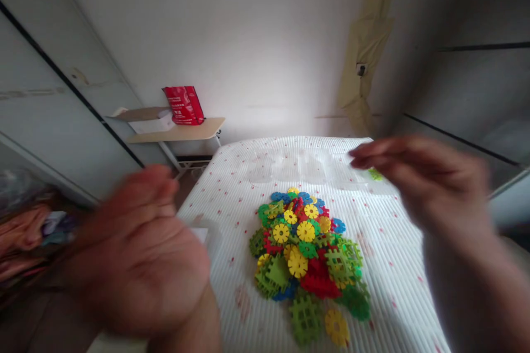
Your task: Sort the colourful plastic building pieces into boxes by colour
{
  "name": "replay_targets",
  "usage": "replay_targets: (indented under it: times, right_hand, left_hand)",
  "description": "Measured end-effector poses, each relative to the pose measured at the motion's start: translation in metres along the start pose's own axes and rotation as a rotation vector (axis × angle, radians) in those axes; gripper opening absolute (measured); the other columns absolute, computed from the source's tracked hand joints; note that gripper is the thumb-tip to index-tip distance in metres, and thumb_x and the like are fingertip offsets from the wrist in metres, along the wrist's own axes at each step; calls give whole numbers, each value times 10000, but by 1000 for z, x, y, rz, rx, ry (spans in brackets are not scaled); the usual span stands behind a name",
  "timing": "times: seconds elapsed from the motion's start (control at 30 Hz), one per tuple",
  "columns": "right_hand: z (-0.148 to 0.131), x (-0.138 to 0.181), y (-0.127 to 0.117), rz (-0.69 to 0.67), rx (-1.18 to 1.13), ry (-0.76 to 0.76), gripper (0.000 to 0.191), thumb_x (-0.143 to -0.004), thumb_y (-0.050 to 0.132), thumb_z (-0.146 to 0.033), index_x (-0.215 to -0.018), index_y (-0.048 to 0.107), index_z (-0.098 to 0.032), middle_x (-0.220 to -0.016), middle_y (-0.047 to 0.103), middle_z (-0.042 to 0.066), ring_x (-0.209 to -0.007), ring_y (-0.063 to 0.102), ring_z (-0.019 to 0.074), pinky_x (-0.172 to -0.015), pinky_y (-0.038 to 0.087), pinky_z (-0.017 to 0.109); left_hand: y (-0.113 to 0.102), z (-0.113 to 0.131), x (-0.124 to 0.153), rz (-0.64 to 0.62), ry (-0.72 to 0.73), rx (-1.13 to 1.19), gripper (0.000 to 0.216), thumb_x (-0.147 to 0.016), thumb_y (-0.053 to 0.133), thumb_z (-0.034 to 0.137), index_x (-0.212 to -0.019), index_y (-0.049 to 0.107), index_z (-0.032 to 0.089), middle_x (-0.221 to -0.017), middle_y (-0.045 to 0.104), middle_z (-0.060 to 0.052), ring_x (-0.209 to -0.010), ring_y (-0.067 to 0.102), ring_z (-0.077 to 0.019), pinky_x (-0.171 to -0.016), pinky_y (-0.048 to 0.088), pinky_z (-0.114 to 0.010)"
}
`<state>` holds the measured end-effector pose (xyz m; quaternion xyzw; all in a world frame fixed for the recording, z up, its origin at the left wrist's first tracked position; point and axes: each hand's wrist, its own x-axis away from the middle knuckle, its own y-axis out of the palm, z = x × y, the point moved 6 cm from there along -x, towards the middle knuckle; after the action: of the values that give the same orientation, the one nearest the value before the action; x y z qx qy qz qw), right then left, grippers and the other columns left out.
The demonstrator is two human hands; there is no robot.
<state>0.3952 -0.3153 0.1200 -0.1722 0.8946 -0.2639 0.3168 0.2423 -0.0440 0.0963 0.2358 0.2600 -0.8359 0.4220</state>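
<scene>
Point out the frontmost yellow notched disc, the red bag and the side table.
Frontmost yellow notched disc (337,329): head view, middle of its face.
Red bag (185,107): head view, middle of its front.
Side table (194,132): head view, bare part of its top.

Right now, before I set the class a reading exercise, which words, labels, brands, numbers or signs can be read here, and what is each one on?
Red bag: several lines of white print, all too small and blurred to read.
Pile of plastic pieces: no lettering that I can make out.
No text here is clear enough to quote.
</scene>
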Motion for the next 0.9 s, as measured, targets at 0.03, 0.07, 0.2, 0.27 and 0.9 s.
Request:
replay_targets:
  times: [0.03,0.07,0.2,0.27,0.9]
  right_hand:
    - [-5,0,10,-19,-14,-39,341,-853,405,-492,-940,657,-281,-879,676,37,-845,618,178,-704,453,337]
    - [-7,2,22,-68,-30,-80,296,-860,440,-432,-942,662,-255,-871,676,37,-808,622,165,-702,469,318]
    - [16,26,64,-373,-63,-58,224,-870,471,-311,-958,663,-236,-869,672,30,-754,619,139,-660,489,264]
    - [38,43,66,-409,-24,46,198,-850,501,-301,-963,652,-242,-884,661,29,-712,607,130,-616,483,247]
    - [82,77,76,-441,88,188,136,-765,567,-313,-849,564,-205,-723,540,-11,-609,478,111,-548,388,233]
  left_hand:
    - [16,-5,-6,-15,8,16,385,-920,273,353,-1140,549,197,-1151,584,-40,-1087,532,-226,-881,475,-419]
    - [33,-11,-9,-93,22,33,359,-905,318,346,-1093,581,191,-1084,618,-40,-1033,565,-214,-863,484,-393]
    - [100,-45,21,-743,111,-32,256,-717,631,266,-967,674,231,-1027,646,-49,-973,585,-198,-871,473,-337]
    - [113,-63,38,-828,130,-140,418,-644,691,217,-1057,649,259,-1101,612,-60,-1043,544,-221,-919,442,-369]
    - [132,-64,35,-718,132,-195,498,-701,496,46,-1137,614,254,-1058,674,-41,-1001,589,-193,-920,450,-375]
